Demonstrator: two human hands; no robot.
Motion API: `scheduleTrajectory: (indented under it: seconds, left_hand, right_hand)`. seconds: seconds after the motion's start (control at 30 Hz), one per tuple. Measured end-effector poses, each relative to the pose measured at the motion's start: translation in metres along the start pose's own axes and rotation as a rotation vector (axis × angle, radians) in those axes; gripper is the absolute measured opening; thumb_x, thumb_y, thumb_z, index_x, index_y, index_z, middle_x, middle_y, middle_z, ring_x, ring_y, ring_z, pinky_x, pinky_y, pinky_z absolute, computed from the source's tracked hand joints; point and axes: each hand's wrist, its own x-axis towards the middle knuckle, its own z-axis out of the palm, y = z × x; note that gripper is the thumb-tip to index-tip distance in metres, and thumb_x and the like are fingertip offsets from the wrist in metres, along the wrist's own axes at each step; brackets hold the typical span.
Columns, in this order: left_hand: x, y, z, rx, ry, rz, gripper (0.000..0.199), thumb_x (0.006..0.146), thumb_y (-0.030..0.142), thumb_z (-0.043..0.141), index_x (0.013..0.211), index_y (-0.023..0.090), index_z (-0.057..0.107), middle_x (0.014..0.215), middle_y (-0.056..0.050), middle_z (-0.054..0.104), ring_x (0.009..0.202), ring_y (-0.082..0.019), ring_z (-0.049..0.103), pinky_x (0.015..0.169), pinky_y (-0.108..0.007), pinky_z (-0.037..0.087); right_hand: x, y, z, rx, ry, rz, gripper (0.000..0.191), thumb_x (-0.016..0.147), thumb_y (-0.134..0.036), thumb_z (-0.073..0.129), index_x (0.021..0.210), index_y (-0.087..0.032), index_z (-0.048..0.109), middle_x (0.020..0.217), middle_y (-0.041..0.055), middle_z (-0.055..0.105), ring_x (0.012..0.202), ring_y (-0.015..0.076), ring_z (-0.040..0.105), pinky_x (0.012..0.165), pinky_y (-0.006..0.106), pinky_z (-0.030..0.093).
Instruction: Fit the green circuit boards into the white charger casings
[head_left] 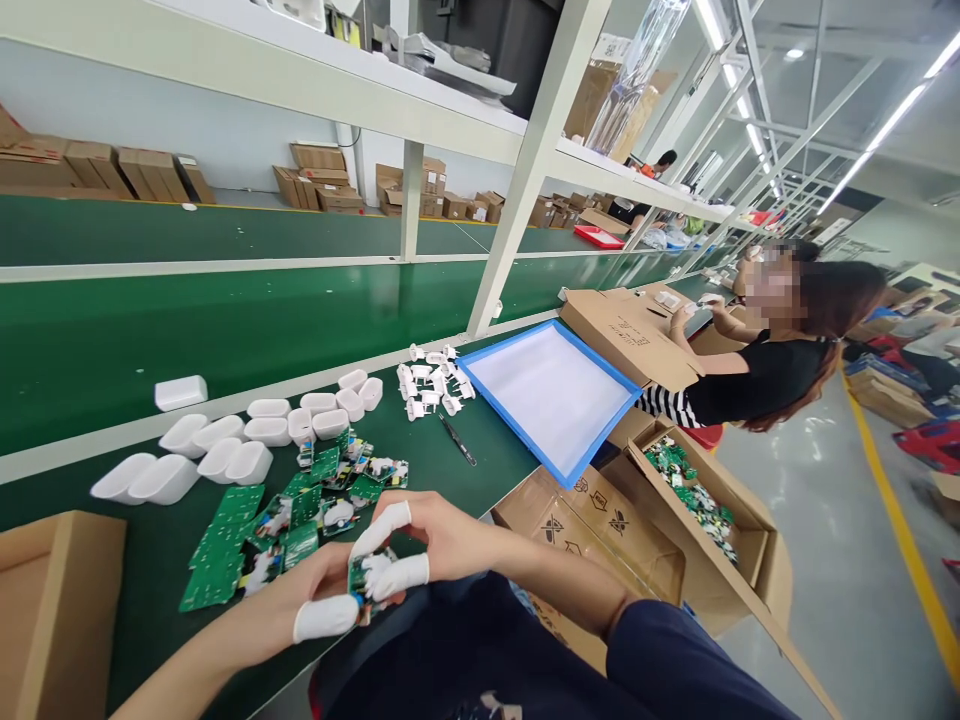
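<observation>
Close to my body, both hands meet around one small green circuit board (358,577) with components on it. My left hand (319,595), a white cover on its thumb, grips the board from the left. From the right, my right hand (420,540), with white covers on thumb and forefinger, pinches the same board. Fingers hide much of it. Just beyond lie a heap of populated circuit boards (341,515) and some flat green board panels (225,540). White plastic housings (247,462) stand in rows behind them, and small white plug parts (431,380) are piled farther right beside black tweezers (457,440).
A blue-rimmed white tray (555,395) lies at the right of the green bench. Beside it stand cardboard boxes (622,330) and an open carton of boards (690,490). Another carton (67,610) is at left. A shelf post (517,190) rises behind; a co-worker (780,370) sits at right.
</observation>
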Motion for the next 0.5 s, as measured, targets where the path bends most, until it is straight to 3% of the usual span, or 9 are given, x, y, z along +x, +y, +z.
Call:
scheduleTrajectory:
  seconds: [0.17,0.37,0.5]
  left_hand:
    - [0.003,-0.012,-0.011,-0.079,0.006,-0.012,0.055,0.058,0.06,0.073,0.097,0.021,0.067,0.096,-0.005,0.072,0.096,-0.03,0.064,0.084,-0.037,0.051]
    - [0.006,-0.02,-0.018,-0.113,0.081,-0.048,0.065,0.052,0.066,0.075,0.1,0.021,0.068,0.107,-0.009,0.069,0.093,-0.031,0.064,0.083,-0.041,0.053]
    - [0.008,-0.029,-0.019,-0.154,0.083,-0.032,0.064,0.055,0.065,0.074,0.103,0.024,0.068,0.101,-0.008,0.069,0.09,-0.03,0.064,0.083,-0.043,0.054]
  right_hand:
    - [0.008,0.01,0.002,-0.051,-0.036,0.009,0.048,0.067,-0.048,0.078,0.103,-0.018,0.065,0.094,0.0025,0.054,0.081,0.0104,0.054,0.077,0.023,0.049]
    - [0.019,0.024,0.011,-0.003,0.081,-0.061,0.048,0.067,-0.057,0.074,0.091,-0.016,0.065,0.093,0.0036,0.056,0.079,0.0106,0.052,0.072,0.023,0.047]
    - [0.024,0.023,0.01,-0.023,0.044,-0.049,0.046,0.073,-0.057,0.07,0.095,-0.017,0.064,0.094,0.0034,0.056,0.079,0.011,0.051,0.072,0.023,0.046]
